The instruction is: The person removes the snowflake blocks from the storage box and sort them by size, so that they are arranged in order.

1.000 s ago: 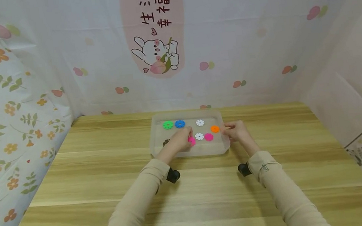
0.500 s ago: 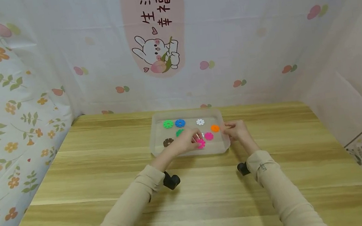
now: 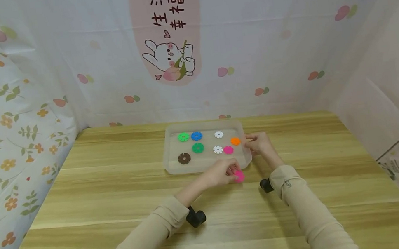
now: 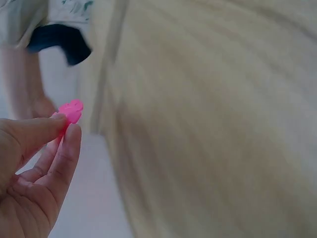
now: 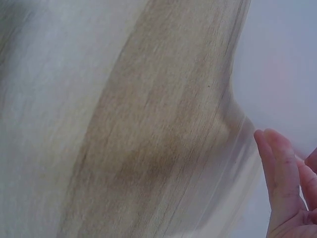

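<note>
My left hand [image 3: 221,173] pinches a pink notched plastic disc [image 3: 239,176] between thumb and fingertips, just in front of the translucent tray. In the left wrist view the pink disc [image 4: 71,111] sticks out past the thumb tip. At the tray's right wall, my right hand [image 3: 259,143] grips the edge with fingers and thumb. Fingers [image 5: 285,168] lie against the tray [image 5: 277,54] in the right wrist view, where the thumb is mostly cut off. Inside the tray [image 3: 167,155] lie a pink disc [image 3: 228,150], an orange disc [image 3: 235,141] and two white discs [image 3: 218,149].
Toward the tray's left side are a light green disc [image 3: 183,137], a blue disc [image 3: 196,136], a darker green disc [image 3: 198,148] and a brown disc [image 3: 184,158]. The wooden table [image 3: 118,192] meets a patterned cloth [image 3: 110,69] behind the tray.
My left hand has lifted the pink disc out of the tray and carried it toward the person, over the table in front. The right hand stays at the tray's right edge.
</note>
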{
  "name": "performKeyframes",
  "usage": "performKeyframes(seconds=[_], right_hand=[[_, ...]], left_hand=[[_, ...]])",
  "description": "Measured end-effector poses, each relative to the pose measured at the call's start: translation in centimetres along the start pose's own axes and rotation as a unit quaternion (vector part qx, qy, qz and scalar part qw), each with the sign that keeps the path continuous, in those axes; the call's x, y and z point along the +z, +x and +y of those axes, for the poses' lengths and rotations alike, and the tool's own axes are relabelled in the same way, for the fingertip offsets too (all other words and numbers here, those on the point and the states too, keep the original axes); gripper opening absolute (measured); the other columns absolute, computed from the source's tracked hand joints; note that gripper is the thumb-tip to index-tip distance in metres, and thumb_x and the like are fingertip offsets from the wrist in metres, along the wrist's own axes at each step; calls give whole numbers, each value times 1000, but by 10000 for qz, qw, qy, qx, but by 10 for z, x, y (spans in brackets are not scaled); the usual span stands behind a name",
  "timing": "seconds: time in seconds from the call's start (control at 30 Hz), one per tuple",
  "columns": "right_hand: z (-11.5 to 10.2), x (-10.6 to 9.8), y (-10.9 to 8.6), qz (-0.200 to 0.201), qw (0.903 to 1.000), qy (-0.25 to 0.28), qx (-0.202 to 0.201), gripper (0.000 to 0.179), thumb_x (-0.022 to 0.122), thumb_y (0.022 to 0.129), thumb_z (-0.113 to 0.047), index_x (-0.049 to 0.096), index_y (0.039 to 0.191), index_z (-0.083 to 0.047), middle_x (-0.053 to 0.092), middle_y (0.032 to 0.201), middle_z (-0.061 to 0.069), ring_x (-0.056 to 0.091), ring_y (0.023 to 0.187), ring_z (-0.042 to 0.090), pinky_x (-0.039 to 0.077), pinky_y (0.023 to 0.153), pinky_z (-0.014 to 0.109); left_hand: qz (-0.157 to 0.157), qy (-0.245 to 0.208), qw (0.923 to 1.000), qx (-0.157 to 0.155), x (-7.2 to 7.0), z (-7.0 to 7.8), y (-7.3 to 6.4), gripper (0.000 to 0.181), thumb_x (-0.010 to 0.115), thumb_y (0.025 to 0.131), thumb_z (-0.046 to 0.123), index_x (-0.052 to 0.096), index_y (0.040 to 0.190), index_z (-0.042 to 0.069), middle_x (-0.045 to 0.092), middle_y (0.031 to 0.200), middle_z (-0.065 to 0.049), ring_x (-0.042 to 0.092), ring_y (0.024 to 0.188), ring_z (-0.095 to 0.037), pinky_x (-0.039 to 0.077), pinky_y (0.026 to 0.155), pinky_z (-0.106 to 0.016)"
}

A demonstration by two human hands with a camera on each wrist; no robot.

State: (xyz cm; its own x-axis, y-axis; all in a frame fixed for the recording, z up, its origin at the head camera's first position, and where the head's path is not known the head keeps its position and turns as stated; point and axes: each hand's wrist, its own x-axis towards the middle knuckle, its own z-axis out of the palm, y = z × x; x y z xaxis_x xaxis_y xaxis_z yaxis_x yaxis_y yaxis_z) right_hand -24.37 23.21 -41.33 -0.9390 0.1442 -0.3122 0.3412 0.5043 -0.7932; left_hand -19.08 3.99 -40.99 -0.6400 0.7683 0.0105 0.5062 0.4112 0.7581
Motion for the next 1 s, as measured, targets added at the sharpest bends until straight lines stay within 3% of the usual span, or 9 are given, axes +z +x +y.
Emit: performKeyframes(seconds=[0.23, 0.4, 0.53, 0.73, 0.87, 1.0], right_hand=[[-2, -1, -3, 32, 10000, 84, -11, 42, 57, 85, -3, 52, 126, 0, 56, 118, 28, 65, 72, 16, 56, 62, 30], [-2, 0, -2, 37, 9999, 127, 71, 41, 58, 85, -2, 52, 126, 0, 57, 116, 28, 65, 69, 15, 56, 63, 31], [-1, 1, -1, 75, 9998, 162, 86, 41, 57, 85, -2, 53, 126, -1, 58, 116, 28, 66, 70, 16, 56, 60, 30], [-1, 1, -2, 118, 9998, 134, 111, 41, 58, 85, -3, 53, 126, -2, 58, 116, 27, 67, 70, 15, 56, 60, 29], [-1, 0, -1, 125, 9997, 136, 155, 41, 58, 85, -4, 53, 126, -3, 58, 117, 26, 66, 69, 14, 56, 62, 30], [-1, 0, 0, 102, 9996, 201, 174, 41, 58, 85, -3, 53, 126, -3, 57, 118, 27, 66, 69, 14, 56, 60, 29]], left_hand=[[-569, -158, 9982, -91, 25, 2, 10, 16, 62, 81, -3, 61, 98, 0, 64, 86, -12, 56, 74, -9, 45, 67, -11], [-905, 276, 9954, 123, 37, 7, 16, 11, 63, 82, 0, 64, 93, 0, 66, 81, -10, 52, 66, -3, 42, 60, -9], [-900, 779, 9927, 183, 43, 10, 19, 7, 63, 81, 2, 65, 88, 2, 65, 78, -5, 47, 62, 0, 40, 57, -7], [-814, 1159, 9899, 76, 48, 9, 21, 9, 62, 82, 3, 64, 91, 4, 64, 84, -4, 54, 72, -6, 40, 63, -7], [-593, 829, 9948, 81, 44, 8, 21, 14, 62, 82, 3, 63, 96, 1, 65, 91, -8, 57, 76, -9, 42, 66, -8], [-394, 149, 9991, 84, 29, 8, 21, 16, 62, 83, 3, 61, 98, -4, 65, 90, -13, 59, 77, -13, 44, 68, -10]])
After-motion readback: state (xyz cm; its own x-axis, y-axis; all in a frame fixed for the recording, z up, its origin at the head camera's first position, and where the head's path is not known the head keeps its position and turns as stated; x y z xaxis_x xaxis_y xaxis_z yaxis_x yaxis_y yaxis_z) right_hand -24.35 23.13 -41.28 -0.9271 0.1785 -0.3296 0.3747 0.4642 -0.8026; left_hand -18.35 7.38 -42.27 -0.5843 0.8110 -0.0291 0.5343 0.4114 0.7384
